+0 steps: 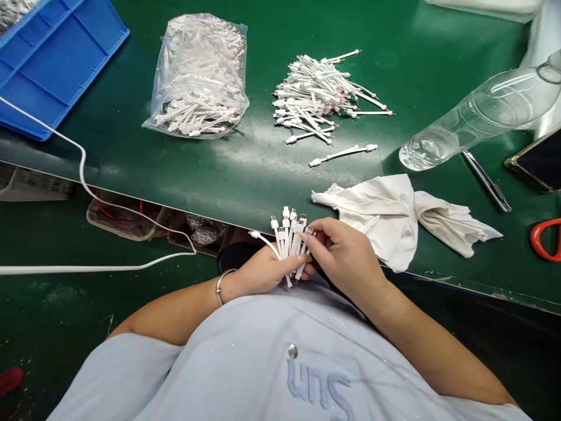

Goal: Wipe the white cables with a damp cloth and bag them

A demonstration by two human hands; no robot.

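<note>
A bunch of short white USB cables (pixel 287 240) fans upward from my left hand (pixel 267 269), whose thumb presses across them. One cable in the bunch bends off to the left. At the right side of the bunch, my right hand (pixel 346 251) pinches a cable by its connector between thumb and fingertips. Both hands are close to my body, at the table's front edge. Beyond them on the green table lies a loose pile of the same cables (pixel 319 93), with a single cable (pixel 344 154) apart in front of it.
A clear plastic bag (pixel 199 76) full of cables stands left of the pile. A blue bin (pixel 56 58) is at the far left. On the right are white cloths (pixel 377 216), a clear bottle (pixel 477 114), a utility knife (pixel 486 181), a phone (pixel 537 161) and red-handled scissors (pixel 535 240).
</note>
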